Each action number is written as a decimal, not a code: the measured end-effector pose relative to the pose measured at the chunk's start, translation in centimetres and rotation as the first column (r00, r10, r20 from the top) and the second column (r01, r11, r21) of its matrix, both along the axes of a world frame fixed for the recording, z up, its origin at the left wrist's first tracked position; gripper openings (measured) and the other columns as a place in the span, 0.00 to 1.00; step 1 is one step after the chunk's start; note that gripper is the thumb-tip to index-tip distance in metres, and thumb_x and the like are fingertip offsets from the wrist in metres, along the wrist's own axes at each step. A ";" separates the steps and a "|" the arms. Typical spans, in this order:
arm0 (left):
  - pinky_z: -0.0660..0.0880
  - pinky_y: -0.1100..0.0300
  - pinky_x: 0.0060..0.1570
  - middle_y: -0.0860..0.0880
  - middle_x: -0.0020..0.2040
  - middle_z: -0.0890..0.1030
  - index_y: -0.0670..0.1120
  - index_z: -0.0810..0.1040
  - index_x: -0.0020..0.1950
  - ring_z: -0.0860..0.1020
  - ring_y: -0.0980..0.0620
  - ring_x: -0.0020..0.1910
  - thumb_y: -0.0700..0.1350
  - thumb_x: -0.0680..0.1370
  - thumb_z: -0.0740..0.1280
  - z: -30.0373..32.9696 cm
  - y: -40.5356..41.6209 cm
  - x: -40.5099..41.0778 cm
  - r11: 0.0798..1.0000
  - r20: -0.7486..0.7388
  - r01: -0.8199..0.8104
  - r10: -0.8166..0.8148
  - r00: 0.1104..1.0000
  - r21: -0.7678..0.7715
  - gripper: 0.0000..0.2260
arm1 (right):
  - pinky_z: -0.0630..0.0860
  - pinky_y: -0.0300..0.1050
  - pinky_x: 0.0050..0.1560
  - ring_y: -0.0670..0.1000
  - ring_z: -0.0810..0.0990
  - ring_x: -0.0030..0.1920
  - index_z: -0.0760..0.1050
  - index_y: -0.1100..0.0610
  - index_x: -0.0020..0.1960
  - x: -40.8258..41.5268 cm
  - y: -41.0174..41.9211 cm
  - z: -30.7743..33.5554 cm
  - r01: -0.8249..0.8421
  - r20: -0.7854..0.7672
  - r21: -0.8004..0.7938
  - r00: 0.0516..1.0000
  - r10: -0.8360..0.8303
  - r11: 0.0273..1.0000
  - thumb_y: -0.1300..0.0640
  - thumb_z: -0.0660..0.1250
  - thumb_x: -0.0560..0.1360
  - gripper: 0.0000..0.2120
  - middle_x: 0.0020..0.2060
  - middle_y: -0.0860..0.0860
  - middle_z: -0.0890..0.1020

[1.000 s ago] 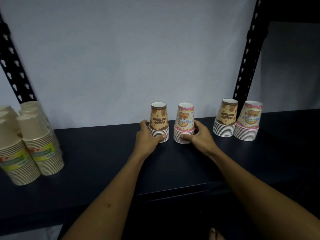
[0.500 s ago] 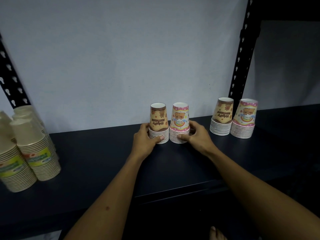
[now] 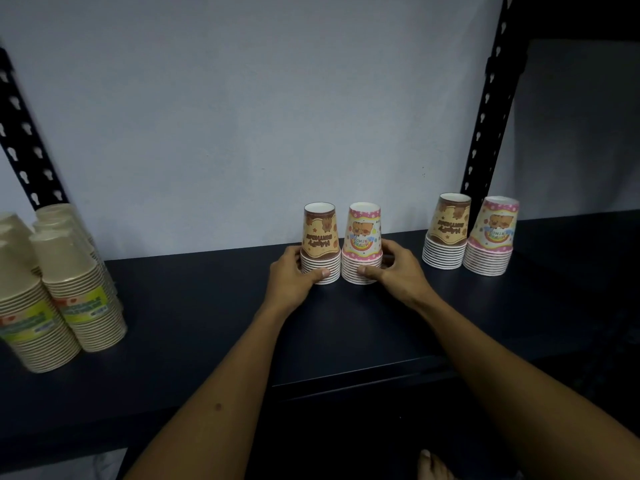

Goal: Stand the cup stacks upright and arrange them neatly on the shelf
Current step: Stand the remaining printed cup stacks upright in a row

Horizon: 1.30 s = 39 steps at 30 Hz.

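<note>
The left hand (image 3: 291,278) grips the brown-printed paper cup stack (image 3: 320,244). The right hand (image 3: 398,275) grips the pink-printed paper cup stack (image 3: 362,244). Both stand rim-down, touching, on the dark shelf (image 3: 207,306).

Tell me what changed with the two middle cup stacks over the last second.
The right hand slid the pink stack leftward until it sits right beside the brown stack, which the left hand grips. Both hands kept their hold. The right-hand pair of stacks and the plain stacks stayed put.
</note>
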<state>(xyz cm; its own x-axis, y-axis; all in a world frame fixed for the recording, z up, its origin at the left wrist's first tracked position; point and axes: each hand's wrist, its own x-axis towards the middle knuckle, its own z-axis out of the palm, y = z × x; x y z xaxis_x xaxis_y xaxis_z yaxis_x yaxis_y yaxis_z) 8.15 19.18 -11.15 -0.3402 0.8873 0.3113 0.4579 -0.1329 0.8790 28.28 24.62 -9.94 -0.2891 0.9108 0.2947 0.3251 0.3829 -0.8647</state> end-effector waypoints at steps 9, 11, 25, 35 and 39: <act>0.72 0.63 0.55 0.45 0.65 0.78 0.42 0.72 0.65 0.77 0.51 0.61 0.43 0.68 0.78 0.6 -1.1 1.1 0.999 -0.002 -0.012 0.012 1.000 -0.037 0.28 | 0.73 0.42 0.58 0.47 0.75 0.59 0.67 0.56 0.71 1.1 -1.3 0.3 -0.025 0.003 -0.016 1.000 0.025 1.000 0.58 0.75 0.70 0.31 0.65 0.53 0.77; 0.72 0.63 0.54 0.45 0.64 0.78 0.42 0.71 0.65 0.77 0.51 0.61 0.42 0.68 0.78 0.7 -1.3 1.6 0.999 -0.007 0.001 -0.002 1.000 -0.048 0.28 | 0.73 0.43 0.59 0.49 0.76 0.61 0.68 0.56 0.70 2.0 -1.5 0.3 -0.032 -0.004 -0.018 0.999 0.032 0.999 0.57 0.75 0.70 0.32 0.64 0.52 0.77; 0.74 0.61 0.56 0.45 0.63 0.78 0.42 0.71 0.63 0.78 0.52 0.58 0.43 0.67 0.78 0.8 1.2 11.6 0.972 -0.008 0.220 -0.221 0.975 -0.078 0.28 | 0.73 0.44 0.60 0.47 0.77 0.59 0.68 0.54 0.70 13.4 -3.2 0.8 0.117 -0.076 -0.066 0.990 -0.122 0.991 0.61 0.76 0.69 0.33 0.61 0.48 0.78; 0.71 0.68 0.49 0.45 0.63 0.79 0.42 0.72 0.63 0.76 0.57 0.53 0.44 0.67 0.79 1.4 3.9 17.5 0.946 -0.053 0.314 -0.319 0.946 -0.085 0.28 | 0.75 0.50 0.63 0.50 0.77 0.61 0.66 0.57 0.70 18.6 -2.5 0.7 0.288 -0.134 -0.086 0.945 -0.298 0.954 0.65 0.77 0.67 0.35 0.63 0.53 0.77; 0.71 0.65 0.51 0.46 0.64 0.78 0.43 0.71 0.64 0.76 0.56 0.54 0.45 0.67 0.78 1.3 4.5 18.0 0.939 -0.054 0.334 -0.339 0.939 -0.088 0.29 | 0.77 0.49 0.60 0.49 0.79 0.58 0.67 0.57 0.68 18.7 -2.1 0.5 0.322 -0.187 -0.101 0.923 -0.336 0.941 0.69 0.75 0.66 0.34 0.61 0.53 0.78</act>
